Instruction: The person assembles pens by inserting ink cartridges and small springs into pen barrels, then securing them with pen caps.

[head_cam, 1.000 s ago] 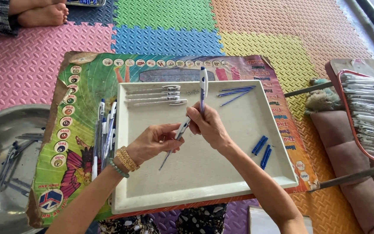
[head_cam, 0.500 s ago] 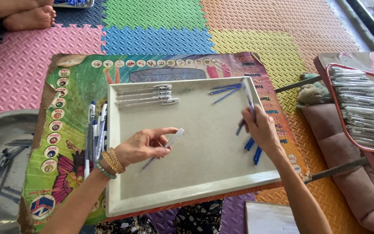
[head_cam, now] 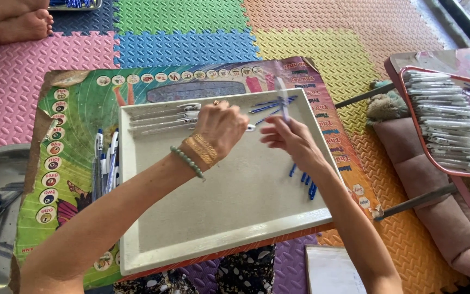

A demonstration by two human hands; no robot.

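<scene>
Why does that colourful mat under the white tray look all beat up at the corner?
The picture mat is worn: its top left corner looks torn and peeled to brown. The white tray lies slightly askew on it. Otherwise things look tidy: pen barrels are lined up at the tray's top by the left hand.

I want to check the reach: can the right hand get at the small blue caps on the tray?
Probably yes. The right hand holds a pen part just above the blue caps, which lie uncovered beside its wrist on the white tray. Nothing blocks them, though its fingers are occupied.
</scene>
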